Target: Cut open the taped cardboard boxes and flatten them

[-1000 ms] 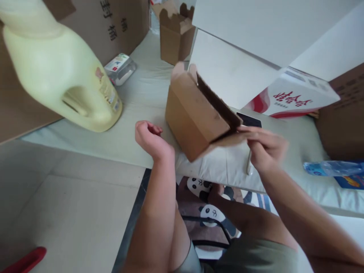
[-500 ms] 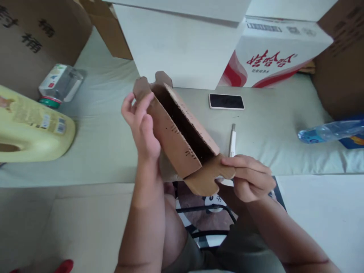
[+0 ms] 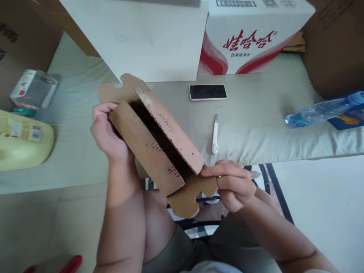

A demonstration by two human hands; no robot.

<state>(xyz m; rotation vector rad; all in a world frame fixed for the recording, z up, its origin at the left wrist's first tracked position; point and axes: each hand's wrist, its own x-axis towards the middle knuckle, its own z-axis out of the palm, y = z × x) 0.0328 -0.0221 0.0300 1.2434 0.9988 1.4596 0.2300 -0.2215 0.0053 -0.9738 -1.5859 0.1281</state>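
A narrow brown cardboard box is held tilted above the front edge of the cloth-covered surface, its long top flaps partly raised over a dark gap. Notched end flaps stick out at both ends. My left hand grips the far left end, fingers curled round its side. At the near right end, my right hand pinches the notched flap between thumb and fingers. Just beyond my right hand lies a white utility knife, with a phone behind it.
White cartons and a red-and-white carton stand at the back. A yellow jug and clear jar are at left. A water bottle lies at right by a blue packet; brown cartons flank both sides.
The view has shifted. My left hand has moved from the box's side to wrap round its far left end. The long flaps sit lower over the gap, and the far end flap is spread outward.
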